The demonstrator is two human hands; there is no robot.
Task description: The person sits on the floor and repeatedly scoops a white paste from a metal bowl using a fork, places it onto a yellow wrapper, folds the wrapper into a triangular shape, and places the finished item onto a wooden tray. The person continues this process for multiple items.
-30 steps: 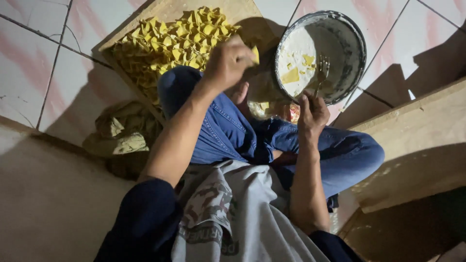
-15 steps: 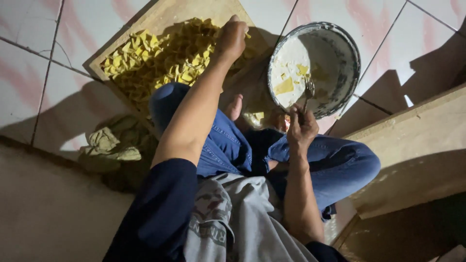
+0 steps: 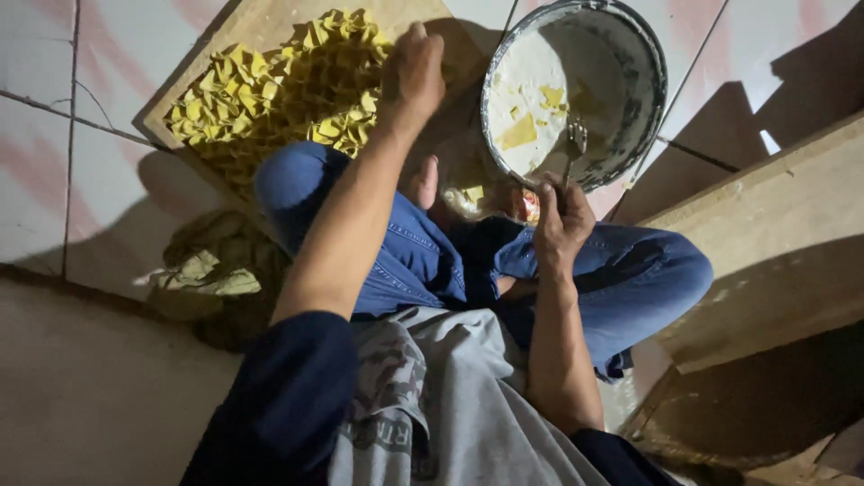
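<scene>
While our left hand (image 3: pixel 412 76) rests half-curled at the right edge of the wooden board (image 3: pixel 261 27), against the folded yellow dumplings (image 3: pixel 270 99), our right hand (image 3: pixel 560 220) grips a fork (image 3: pixel 574 144) dipping into the bowl (image 3: pixel 630 54); next likely comes scooping filling carefully.

Matt wooden board (image 3: pixel 270 27), glossy tiles (image 3: pixel 36 171)

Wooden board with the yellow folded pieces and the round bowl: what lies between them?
In the head view, the left hand reaches between the wooden board and the bowl, over shadowed board surface.
</scene>
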